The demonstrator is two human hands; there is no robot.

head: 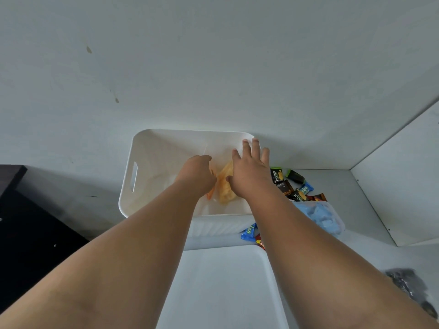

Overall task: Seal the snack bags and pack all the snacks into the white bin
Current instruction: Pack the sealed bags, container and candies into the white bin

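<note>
Clear bag [225, 184] of yellow-orange snacks, low in the bin [147, 148], against its floor near the right wall, partly hidden by both hands. Likely being settled flat there to leave the left half of the bin free for the rest. Whether sealed: cannot tell, the mouth being covered.

Left hand [198, 175] curled over the bag's left edge, fingers tucked under and out of sight; pinching the plastic or only pressing on it, cannot tell. An orange strip [210, 194] just under this wrist, perhaps the bag's closure.

Right hand [249, 173] flat and palm-down above the bag's right side, fingers [255, 148] spread and reaching toward the far right corner, holding nothing; seemingly steadying or smoothing rather than gripping.

Bin pushed up to the wall, handle slot on its left, close enough to reach with both arms at once.

Outside, just right of the bin: a heap of small wrapped snacks [294, 186], dark, green and blue, not yet packed. Nearer, a clear bag of blue pieces [323, 217], partly behind the right forearm. Two more wrappers [249, 232] at the bin's near right corner. White tray [223, 281] closest to the body.

Judged early in the packing: one bag in, most snacks out.
</note>
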